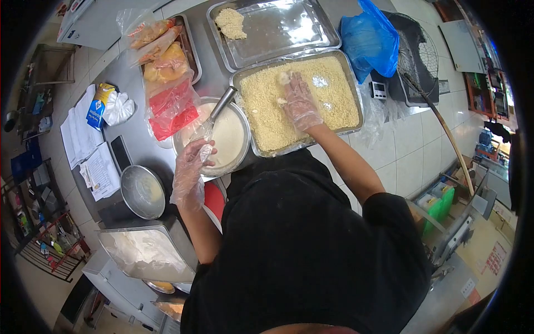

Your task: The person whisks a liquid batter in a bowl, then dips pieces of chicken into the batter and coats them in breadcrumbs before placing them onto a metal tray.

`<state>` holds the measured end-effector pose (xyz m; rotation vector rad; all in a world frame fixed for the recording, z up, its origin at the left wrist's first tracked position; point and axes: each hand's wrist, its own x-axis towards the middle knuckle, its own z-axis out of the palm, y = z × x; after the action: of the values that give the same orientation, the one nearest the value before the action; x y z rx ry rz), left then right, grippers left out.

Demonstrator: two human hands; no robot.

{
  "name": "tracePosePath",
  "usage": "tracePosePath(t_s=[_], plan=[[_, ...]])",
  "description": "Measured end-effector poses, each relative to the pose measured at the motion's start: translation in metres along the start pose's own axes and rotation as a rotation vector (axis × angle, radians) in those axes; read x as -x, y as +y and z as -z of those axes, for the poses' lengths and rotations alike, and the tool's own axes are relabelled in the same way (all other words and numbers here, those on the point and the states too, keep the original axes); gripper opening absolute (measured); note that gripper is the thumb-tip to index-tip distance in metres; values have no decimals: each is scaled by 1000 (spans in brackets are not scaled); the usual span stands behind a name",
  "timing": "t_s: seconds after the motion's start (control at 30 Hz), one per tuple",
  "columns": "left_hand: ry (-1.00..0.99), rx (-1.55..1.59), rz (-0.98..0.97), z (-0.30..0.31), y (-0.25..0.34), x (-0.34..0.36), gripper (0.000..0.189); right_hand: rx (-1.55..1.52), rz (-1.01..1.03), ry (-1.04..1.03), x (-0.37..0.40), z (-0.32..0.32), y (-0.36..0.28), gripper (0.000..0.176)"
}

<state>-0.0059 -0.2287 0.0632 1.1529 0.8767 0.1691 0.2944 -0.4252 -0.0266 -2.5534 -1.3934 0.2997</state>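
My right hand point(301, 103), in a clear plastic glove, lies flat with fingers stretched on the pale crumbs point(267, 111) in a metal tray point(361, 103). Crumbs stick to its fingertips, and whether anything lies beneath the palm is hidden. My left hand point(192, 164), also gloved, hovers at the near left rim of a metal bowl point(245, 125) of creamy white batter point(231, 136). Its fingers are apart and smeared with white. A whisk point(222, 104) leans in the bowl, handle toward the crumb tray, apart from my hand's grasp.
Behind stands a second tray point(267, 53) with one crumb-coated piece point(230, 23). Bagged food point(167, 64) fills a tray at left. A phone point(120, 153), papers point(103, 172), and an empty-looking bowl point(143, 192) sit nearer. A blue bag point(370, 42) and timer point(378, 90) lie right.
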Motion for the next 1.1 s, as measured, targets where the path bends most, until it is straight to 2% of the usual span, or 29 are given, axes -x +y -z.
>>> tracePosePath(t_s=[0.13, 0.23, 0.3, 0.33, 0.4, 0.43, 0.47, 0.53, 0.67, 0.73, 0.77, 0.83, 0.87, 0.93, 1.1], plan=[[-4, -17, 1, -4, 3, -3, 33, 110, 23, -15, -4, -5, 11, 70], [15, -15, 0, -6, 6, 4, 34, 91, 103, 62, 5, -1, 15, 65], [26, -18, 33, -6, 5, 2, 34, -641, -80, 371, 4, 10, 25, 61], [33, -13, 32, -6, 4, 2, 34, -641, -73, 366, 1, 14, 31, 61], [21, 4, 2, -3, 2, 2, 34, -721, -566, -8, -9, 17, 49, 62], [20, 2, 2, -3, 3, 3, 34, -1044, -500, -7, -11, -6, 73, 65], [24, -25, 7, -5, 4, 5, 33, -1044, -501, -4, -15, -17, 86, 65], [35, -49, -2, -10, 9, 5, 33, -973, -327, -140, -30, -18, 93, 68], [53, -49, -12, -14, 18, 13, 33, -1009, -360, -109, -28, 13, 78, 69], [56, -37, -10, -12, 17, 13, 32, -576, -310, -164, -24, 38, 69, 66], [44, -38, -10, -7, 12, 12, 32, -576, -311, -164, -19, 49, 63, 66], [30, -41, -11, -2, 10, 12, 32, -328, -190, -75, -7, 64, 50, 60], [36, -44, -10, 0, 10, 13, 32, -327, -190, -74, 0, 64, 51, 60], [37, -47, -9, 2, 10, 14, 33, -314, 160, 204, 14, 70, 54, 57], [-20, -60, -37, 14, 10, 11, 34, -312, 208, 306, 35, 133, 31, 56]])
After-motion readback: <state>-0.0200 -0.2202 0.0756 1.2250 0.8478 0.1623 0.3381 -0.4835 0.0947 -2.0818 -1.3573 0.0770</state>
